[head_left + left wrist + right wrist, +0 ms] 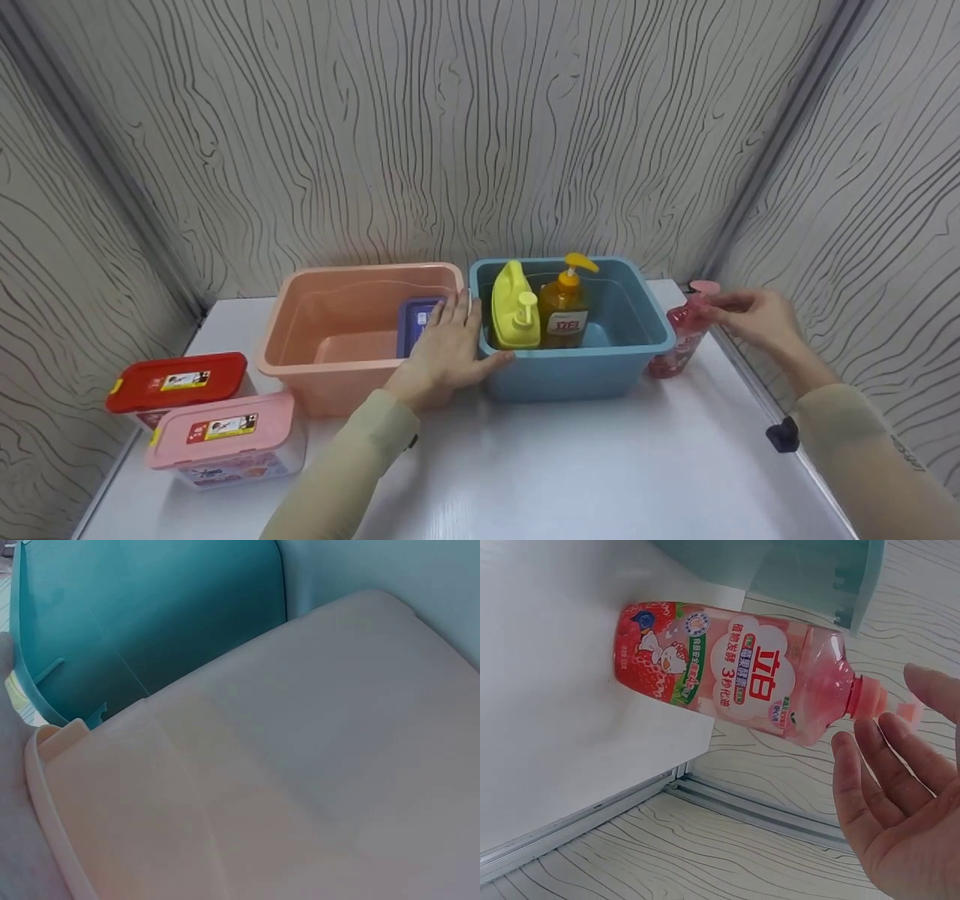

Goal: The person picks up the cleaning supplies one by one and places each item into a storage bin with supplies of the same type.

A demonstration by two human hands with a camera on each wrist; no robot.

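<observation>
Left hand [448, 351] straight-fingered at the blue bin [570, 376], the right hand [761, 321], fingers curved but grip unclear, apparently sought hold of the pink bottle [675, 349] just beside that bin, a firm pinch seemingly needed next.

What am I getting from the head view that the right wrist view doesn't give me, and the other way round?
Only the head view: the left hand, the peach bin with a purple item, the red-lidded box, the pink-lidded box, the yellow bottle and the amber pump bottle.

Only the right wrist view: the cartoon figure and strawberry print, clear on the pink bottle.

Both: that bottle, the right hand, the blue bin and the white table.
</observation>
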